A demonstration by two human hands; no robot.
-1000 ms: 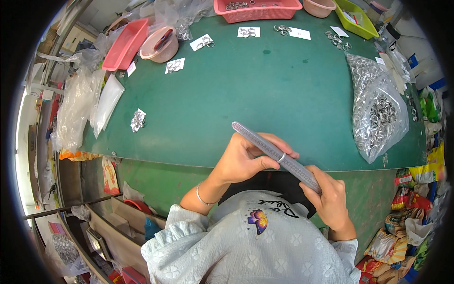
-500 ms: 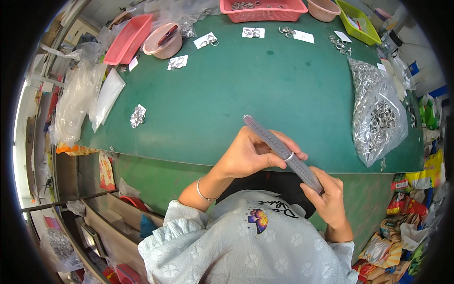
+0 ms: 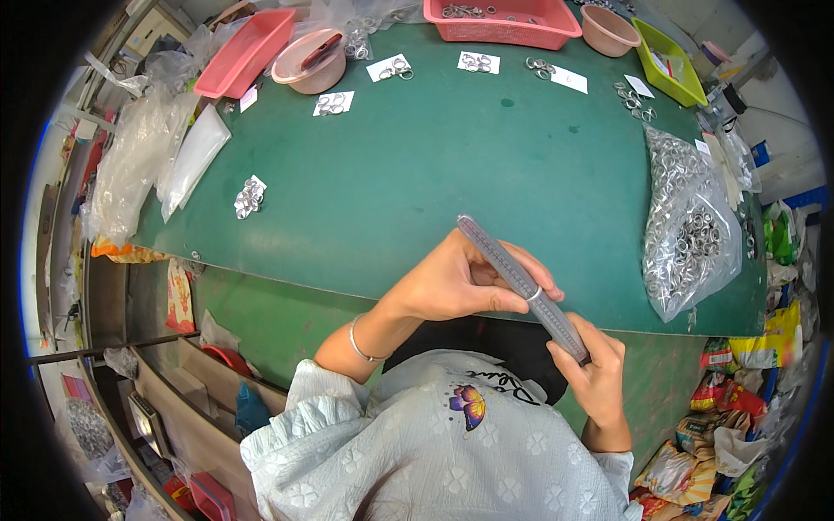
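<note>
Rod (image 3: 499, 260) over the near edge of the table (image 3: 373, 174) — bag of rings (image 3: 695, 230) at right, basket (image 3: 508, 32) at back.

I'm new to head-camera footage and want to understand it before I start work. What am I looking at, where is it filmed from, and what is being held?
There is no machine here, just a person's two bare hands. A wide fisheye camera on the person's head looks down, so straight edges bend near the rim. The right hand grips the near end of a grey tapered rod with fine markings. The left hand pinches at a thin silver-coloured ring around that rod. On the green tabletop, small groups of silver-coloured metal rings lie on or beside white paper cards. At right is a clear plastic bag of similar rings.
</note>
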